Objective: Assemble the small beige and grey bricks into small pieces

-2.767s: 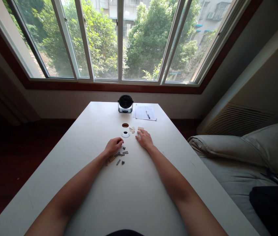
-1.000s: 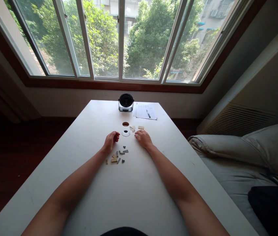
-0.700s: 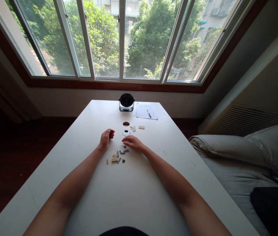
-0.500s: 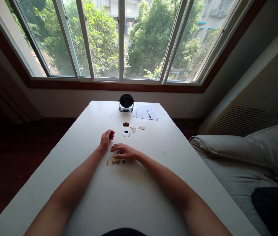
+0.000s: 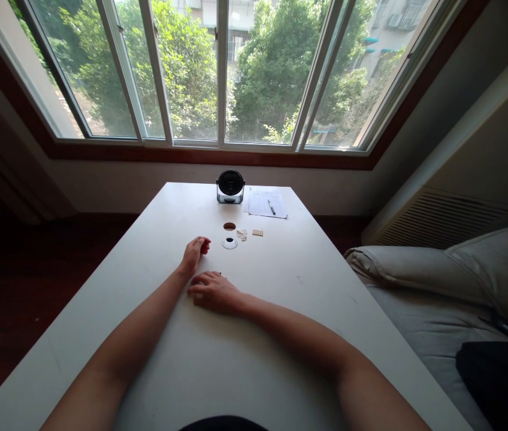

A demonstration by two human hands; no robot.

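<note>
Left hand point(image 5: 194, 254) curled loosely, almost closed, nothing seen in it, resting on white worktop point(image 5: 290, 263). Right hand point(image 5: 213, 292) open, flat, palm down, just below left hand; cannot tell if anything under it. Small tan toy bricks point(image 5: 241, 234) lie ahead of hands, just beside tan brick plate point(image 5: 258, 233). White ring point(image 5: 229, 243) with black middle near left hand, brown round disc point(image 5: 229, 226) just above it. Farther on: round black device point(image 5: 230, 186), paper sheet point(image 5: 266, 203) with pen point(image 5: 272, 208) on it.
</note>
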